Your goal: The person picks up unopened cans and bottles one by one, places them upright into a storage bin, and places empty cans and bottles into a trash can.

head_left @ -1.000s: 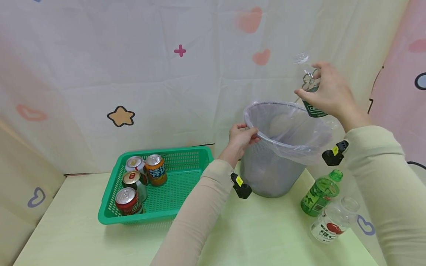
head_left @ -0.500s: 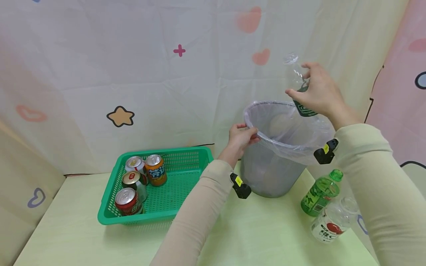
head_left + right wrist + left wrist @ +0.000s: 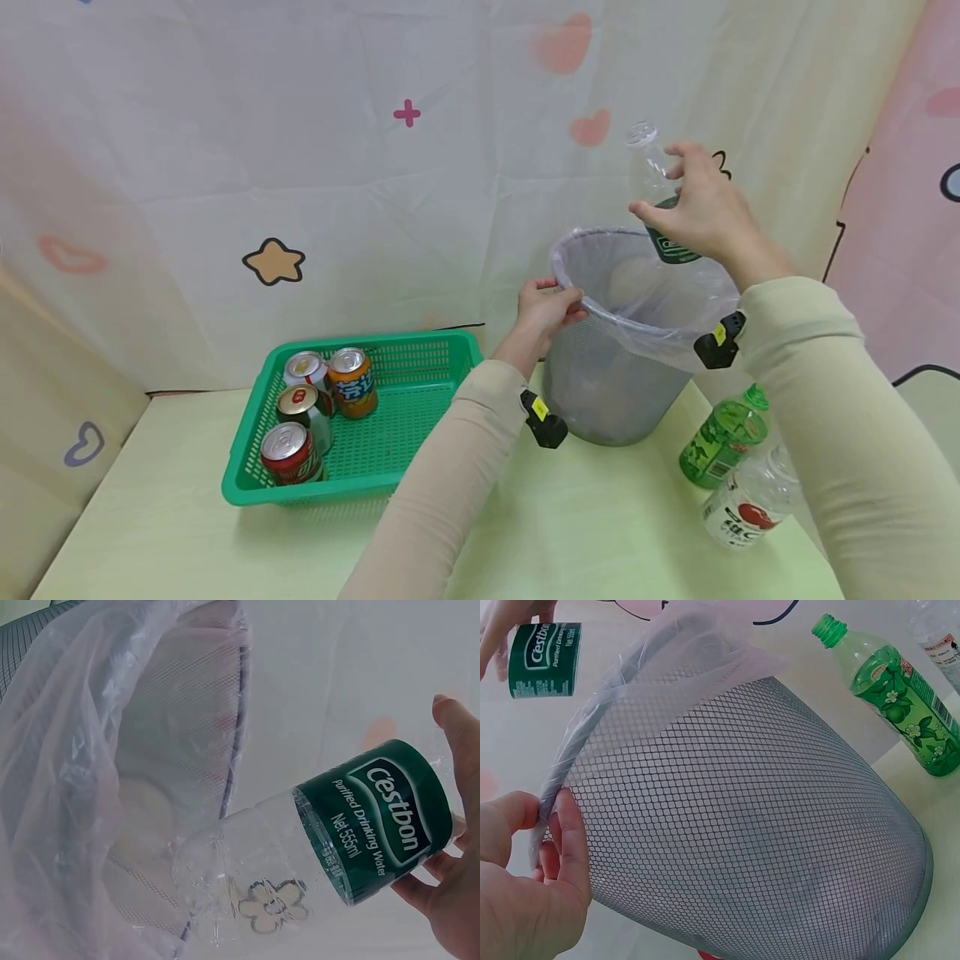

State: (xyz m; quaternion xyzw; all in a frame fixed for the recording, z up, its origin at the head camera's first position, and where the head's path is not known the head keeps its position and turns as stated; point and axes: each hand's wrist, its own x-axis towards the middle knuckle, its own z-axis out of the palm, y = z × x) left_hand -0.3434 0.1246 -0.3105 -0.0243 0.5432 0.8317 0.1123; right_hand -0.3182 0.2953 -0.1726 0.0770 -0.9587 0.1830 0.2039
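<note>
My left hand pinches the rim of a grey mesh wastebasket, thumb on one side and fingers on the other. A thin translucent plastic bag lines the basket and folds over its rim. Over the basket's mouth, my right hand holds a clear water bottle between thumb and fingers. The bottle tilts, its capless neck up to the left and its base lower. Its green label reads C'estbon. A pale rounded shape shows inside the lined basket.
A green plastic basket at the left holds several drink cans, among them an orange can. Right of the wastebasket stand a green bottle and a clear bottle, partly behind my right sleeve. A patterned curtain hangs behind.
My right hand has moved left with the water bottle, further over the wastebasket's mouth. The left hand keeps its hold on the rim.
</note>
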